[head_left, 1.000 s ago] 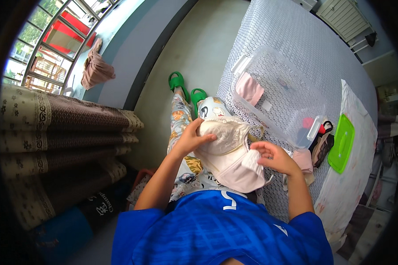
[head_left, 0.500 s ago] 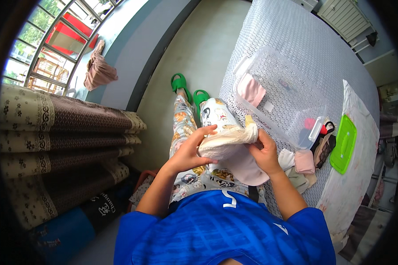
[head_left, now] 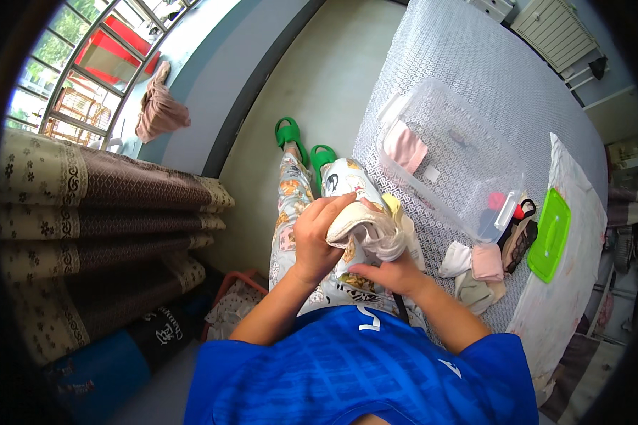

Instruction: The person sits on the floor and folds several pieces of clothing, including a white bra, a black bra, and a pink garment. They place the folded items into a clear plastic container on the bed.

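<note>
"Where's our cream cloth garment (head_left: 365, 228)?"
"Above our lap (head_left: 317, 297): left hand (head_left: 315, 239) pinching, right hand (head_left: 397, 275) clasping, thumb spread."
"Around us?"
"Two green slippers (head_left: 288, 133), one clear plastic box (head_left: 464, 166); pale clothes (head_left: 487, 263) between us and one rectangular green plastic lid (head_left: 549, 236)."

white lettering (head_left: 166, 327): black-blue object (head_left: 113, 365) | white logos (head_left: 368, 318): blue shirt (head_left: 333, 368)

One left hand (head_left: 315, 237) and one right hand (head_left: 395, 274) were on one cream garment (head_left: 376, 230). The bed (head_left: 461, 49) carried one clear tub (head_left: 478, 152) near its left edge, and one white sheet (head_left: 573, 205) and one green lid (head_left: 549, 236) toward its right. One pink cloth (head_left: 406, 147) showed through the tub. Two green slippers (head_left: 288, 133) were visible.
</note>
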Demonstrator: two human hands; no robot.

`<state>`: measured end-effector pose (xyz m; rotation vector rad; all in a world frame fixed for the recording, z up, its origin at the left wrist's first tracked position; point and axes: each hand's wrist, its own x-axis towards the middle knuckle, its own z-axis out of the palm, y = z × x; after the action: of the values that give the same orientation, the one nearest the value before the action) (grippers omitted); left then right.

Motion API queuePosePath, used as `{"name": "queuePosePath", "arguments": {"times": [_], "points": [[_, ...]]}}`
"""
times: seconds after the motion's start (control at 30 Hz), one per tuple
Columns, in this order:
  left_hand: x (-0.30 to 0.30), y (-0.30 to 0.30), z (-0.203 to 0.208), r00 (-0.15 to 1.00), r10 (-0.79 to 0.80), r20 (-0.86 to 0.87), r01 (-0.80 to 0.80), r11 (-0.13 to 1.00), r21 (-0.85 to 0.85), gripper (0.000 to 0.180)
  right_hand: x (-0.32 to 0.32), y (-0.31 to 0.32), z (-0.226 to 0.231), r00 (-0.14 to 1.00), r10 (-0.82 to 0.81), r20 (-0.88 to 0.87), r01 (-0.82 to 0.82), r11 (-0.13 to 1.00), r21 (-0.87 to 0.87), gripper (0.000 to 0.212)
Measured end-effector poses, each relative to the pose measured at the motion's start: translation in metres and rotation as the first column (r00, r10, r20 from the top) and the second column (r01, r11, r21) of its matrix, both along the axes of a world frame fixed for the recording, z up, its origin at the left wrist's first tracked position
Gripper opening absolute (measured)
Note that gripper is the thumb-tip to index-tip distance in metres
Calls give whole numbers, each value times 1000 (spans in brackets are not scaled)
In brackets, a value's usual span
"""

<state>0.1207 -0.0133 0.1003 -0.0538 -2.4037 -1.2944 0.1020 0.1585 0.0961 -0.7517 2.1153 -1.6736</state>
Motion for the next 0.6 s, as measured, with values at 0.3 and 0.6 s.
{"name": "queuePosePath", "arguments": {"times": [0.3, 0.6], "points": [[3, -32, 35, 854, -484, 189, 381, 831, 406, 65, -21, 15, -4, 953, -222, 208, 261, 947, -188, 36], [-2, -23, 20, 976, -118, 182, 94, 986, 137, 53, -22, 5, 5, 991, -89, 103, 99, 990, -96, 56]]}}
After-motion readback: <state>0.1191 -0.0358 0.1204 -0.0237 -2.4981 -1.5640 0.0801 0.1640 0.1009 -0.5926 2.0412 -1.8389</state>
